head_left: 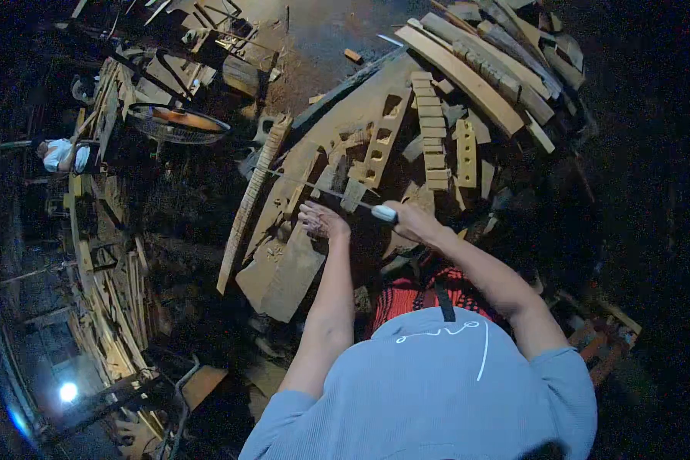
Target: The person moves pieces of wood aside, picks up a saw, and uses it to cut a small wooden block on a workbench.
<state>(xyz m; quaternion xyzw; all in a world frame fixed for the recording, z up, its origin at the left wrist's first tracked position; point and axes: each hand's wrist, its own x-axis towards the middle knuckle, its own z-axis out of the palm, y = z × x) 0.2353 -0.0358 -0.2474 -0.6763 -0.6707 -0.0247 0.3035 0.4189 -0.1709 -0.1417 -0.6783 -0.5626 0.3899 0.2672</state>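
My right hand (pixel 415 222) is wrapped round the pale handle of a long thin file-like tool (pixel 314 186). Its narrow shaft runs left across the workbench (pixel 295 268), over a small wooden block (pixel 353 195). My left hand (pixel 323 221) lies just below the shaft, fingers bent down among the wood pieces; what they grip is hidden. A narrow wooden strip (pixel 303 182) lies just beyond those fingers. Farther up the bench, a wooden piece with square holes (pixel 382 142) leans among shavings.
A long notched strip (pixel 253 203) lies along the bench's left side. Grooved blocks (pixel 432 130) and a piece with round holes (pixel 466 153) lie to the right. Curved planks (pixel 468 77) are stacked beyond. A fan (pixel 178 124) stands at left, with a person (pixel 60 156) farther off.
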